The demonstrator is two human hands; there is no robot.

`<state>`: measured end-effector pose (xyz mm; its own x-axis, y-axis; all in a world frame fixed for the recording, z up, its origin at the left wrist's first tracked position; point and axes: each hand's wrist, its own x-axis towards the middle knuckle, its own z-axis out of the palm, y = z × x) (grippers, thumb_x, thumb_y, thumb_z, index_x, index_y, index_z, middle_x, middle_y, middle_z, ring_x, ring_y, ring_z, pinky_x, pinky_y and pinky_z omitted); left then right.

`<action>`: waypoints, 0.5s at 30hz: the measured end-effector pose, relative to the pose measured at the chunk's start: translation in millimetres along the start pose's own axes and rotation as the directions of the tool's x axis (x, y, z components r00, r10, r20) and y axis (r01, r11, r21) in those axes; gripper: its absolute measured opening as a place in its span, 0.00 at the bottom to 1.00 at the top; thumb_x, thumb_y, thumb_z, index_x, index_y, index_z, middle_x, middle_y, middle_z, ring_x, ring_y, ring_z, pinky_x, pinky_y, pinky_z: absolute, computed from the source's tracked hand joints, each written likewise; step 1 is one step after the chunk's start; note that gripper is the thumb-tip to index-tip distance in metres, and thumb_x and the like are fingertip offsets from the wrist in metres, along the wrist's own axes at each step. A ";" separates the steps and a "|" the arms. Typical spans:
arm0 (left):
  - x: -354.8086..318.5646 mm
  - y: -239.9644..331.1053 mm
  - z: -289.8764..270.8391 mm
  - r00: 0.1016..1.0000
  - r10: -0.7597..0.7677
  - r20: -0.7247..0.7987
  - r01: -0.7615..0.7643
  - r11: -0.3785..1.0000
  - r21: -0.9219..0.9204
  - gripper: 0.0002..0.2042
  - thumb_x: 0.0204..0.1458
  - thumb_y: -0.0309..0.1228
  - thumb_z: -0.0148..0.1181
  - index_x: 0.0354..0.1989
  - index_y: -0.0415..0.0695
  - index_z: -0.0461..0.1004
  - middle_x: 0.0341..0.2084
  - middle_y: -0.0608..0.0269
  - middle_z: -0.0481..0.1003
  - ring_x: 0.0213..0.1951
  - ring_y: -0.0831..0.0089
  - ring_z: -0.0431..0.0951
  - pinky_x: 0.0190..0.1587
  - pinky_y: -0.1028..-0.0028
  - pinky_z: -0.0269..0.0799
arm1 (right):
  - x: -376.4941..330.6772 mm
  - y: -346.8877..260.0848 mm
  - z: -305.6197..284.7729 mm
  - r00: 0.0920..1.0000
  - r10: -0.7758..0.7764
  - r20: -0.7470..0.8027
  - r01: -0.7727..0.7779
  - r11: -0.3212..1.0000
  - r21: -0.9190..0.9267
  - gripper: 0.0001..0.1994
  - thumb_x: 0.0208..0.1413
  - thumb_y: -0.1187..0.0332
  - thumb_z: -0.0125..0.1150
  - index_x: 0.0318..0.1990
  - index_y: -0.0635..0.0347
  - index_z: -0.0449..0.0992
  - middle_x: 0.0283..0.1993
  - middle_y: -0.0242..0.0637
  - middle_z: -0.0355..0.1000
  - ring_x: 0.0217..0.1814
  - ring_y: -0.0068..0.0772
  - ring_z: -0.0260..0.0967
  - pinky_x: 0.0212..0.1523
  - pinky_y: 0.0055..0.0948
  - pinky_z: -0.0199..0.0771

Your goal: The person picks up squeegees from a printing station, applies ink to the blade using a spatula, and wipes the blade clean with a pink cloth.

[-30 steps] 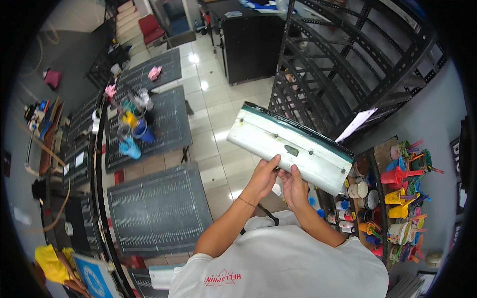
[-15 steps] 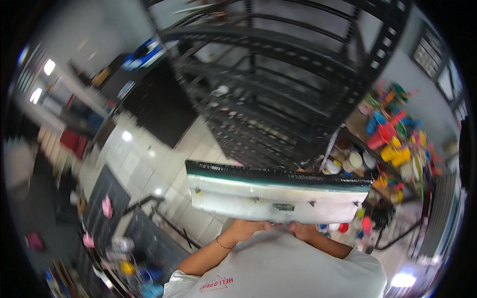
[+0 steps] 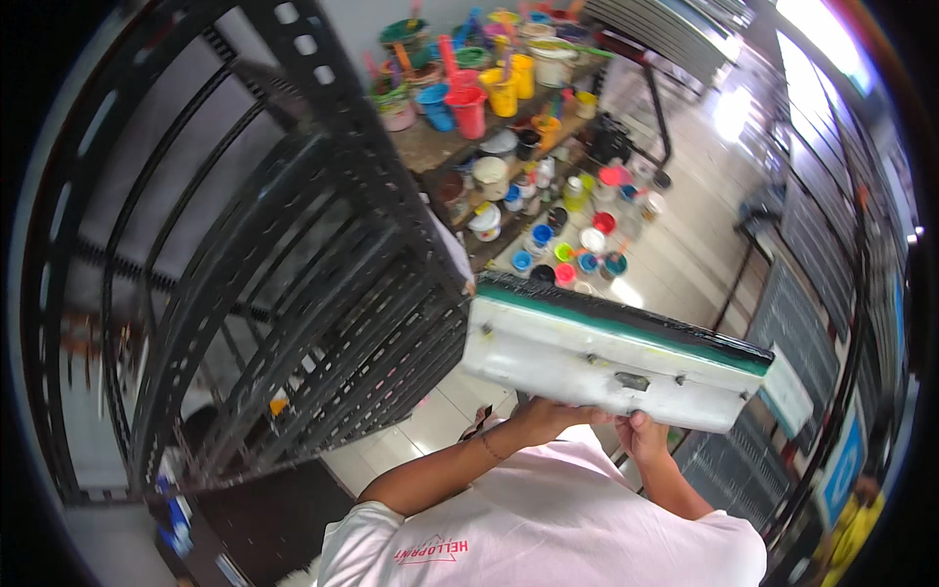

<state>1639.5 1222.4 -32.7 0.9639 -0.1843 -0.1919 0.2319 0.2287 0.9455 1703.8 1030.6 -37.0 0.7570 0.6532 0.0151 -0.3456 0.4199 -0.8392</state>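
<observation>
A wide squeegee (image 3: pixel 597 362) with a white-silver metal holder, a green blade and black ink along its far edge is held out in front of me, tilted down to the right. Small bolts and a dark oval fitting stand on its face. My left hand (image 3: pixel 556 419), a thin bracelet on its wrist, grips the near edge around the middle, its fingers partly hidden beneath. Close beside it, my right hand (image 3: pixel 642 435) pinches the same edge with the thumb on top.
A black slotted metal rack (image 3: pixel 323 254) fills the left side. Ahead, a wooden shelf (image 3: pixel 430 147) carries paint tubs and red (image 3: pixel 468 110) and yellow jugs; several ink pots (image 3: pixel 592 240) stand on the tiled floor. Right are dark panels (image 3: pixel 797 323) and a person in yellow (image 3: pixel 853 528).
My view has swung right, so the rack now lies left and the paint shelf ahead. The squeegee stays in both hands, now farther right in view and tilted more.
</observation>
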 end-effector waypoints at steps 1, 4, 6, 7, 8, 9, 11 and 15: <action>6.0 -4.6 5.8 0.998 -0.006 0.070 0.014 0.992 -0.123 0.16 0.57 0.32 0.60 0.51 0.39 0.71 0.44 0.63 0.74 0.48 0.74 0.72 0.52 0.71 0.68 | -17.6 4.5 4.7 0.985 -0.076 -0.156 0.076 0.997 -0.004 0.28 0.52 0.53 0.68 0.55 0.60 0.68 0.47 0.36 0.73 0.44 0.29 0.73 0.44 0.26 0.76; 31.2 -46.3 41.9 0.990 0.055 0.131 0.027 0.830 -0.556 0.19 0.63 0.36 0.51 0.59 0.39 0.63 0.50 0.61 0.71 0.53 0.73 0.68 0.60 0.69 0.60 | -49.3 31.4 10.3 0.812 -0.237 -0.533 0.236 0.969 -0.071 0.21 0.58 0.60 0.62 0.54 0.63 0.68 0.48 0.39 0.74 0.43 0.32 0.74 0.44 0.28 0.76; 52.6 -65.7 60.6 0.979 -0.020 0.203 0.142 0.781 -0.609 0.21 0.65 0.41 0.46 0.60 0.40 0.62 0.52 0.60 0.70 0.54 0.73 0.68 0.59 0.70 0.60 | -57.8 42.5 0.5 0.718 -0.248 -0.650 0.261 0.962 -0.079 0.16 0.61 0.66 0.57 0.53 0.65 0.69 0.47 0.40 0.74 0.43 0.32 0.74 0.46 0.28 0.77; 62.2 -77.8 67.8 0.966 -0.061 0.251 0.211 0.745 -0.633 0.22 0.65 0.44 0.45 0.60 0.40 0.63 0.52 0.60 0.70 0.54 0.72 0.68 0.58 0.70 0.62 | -61.6 49.2 -4.6 0.656 -0.232 -0.718 0.252 0.964 -0.082 0.15 0.62 0.67 0.56 0.53 0.66 0.69 0.46 0.40 0.74 0.43 0.32 0.74 0.46 0.28 0.77; 72.1 -84.5 75.9 0.955 -0.082 0.286 0.256 0.718 -0.648 0.23 0.65 0.44 0.45 0.59 0.40 0.63 0.51 0.60 0.70 0.54 0.72 0.68 0.57 0.71 0.62 | -64.0 56.3 -13.3 0.590 -0.235 -0.772 0.265 0.960 -0.089 0.17 0.62 0.67 0.56 0.54 0.66 0.68 0.48 0.41 0.73 0.45 0.32 0.74 0.47 0.28 0.76; 81.0 -91.6 83.9 0.943 -0.102 0.317 0.296 0.689 -0.662 0.23 0.65 0.45 0.46 0.59 0.40 0.63 0.51 0.60 0.70 0.53 0.72 0.69 0.56 0.71 0.63 | -65.9 64.1 -22.2 0.524 -0.234 -0.819 0.276 0.956 -0.097 0.19 0.61 0.67 0.57 0.56 0.67 0.66 0.50 0.41 0.72 0.47 0.33 0.73 0.47 0.29 0.76; 93.9 -101.4 93.3 0.919 -0.154 0.363 0.374 0.631 -0.679 0.24 0.64 0.47 0.47 0.59 0.39 0.63 0.50 0.60 0.71 0.53 0.72 0.69 0.55 0.72 0.65 | -65.6 72.2 -33.1 0.405 -0.240 -0.882 0.291 0.948 -0.125 0.18 0.61 0.67 0.57 0.55 0.68 0.66 0.49 0.42 0.72 0.47 0.33 0.73 0.47 0.28 0.77; 123.4 -138.7 96.6 0.873 -0.224 0.433 0.479 0.560 -0.676 0.27 0.62 0.50 0.49 0.59 0.39 0.63 0.51 0.59 0.71 0.54 0.72 0.70 0.55 0.74 0.67 | -51.9 87.2 -45.4 0.241 -0.265 -0.934 0.267 0.943 -0.199 0.16 0.61 0.70 0.57 0.52 0.70 0.69 0.49 0.44 0.72 0.45 0.31 0.74 0.46 0.27 0.79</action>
<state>1713.7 1075.6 -162.0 0.7332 -0.6262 -0.2651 0.6798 0.6857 0.2602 1659.6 1004.7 -135.6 0.7915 -0.5425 -0.2814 -0.0133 0.4451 -0.8954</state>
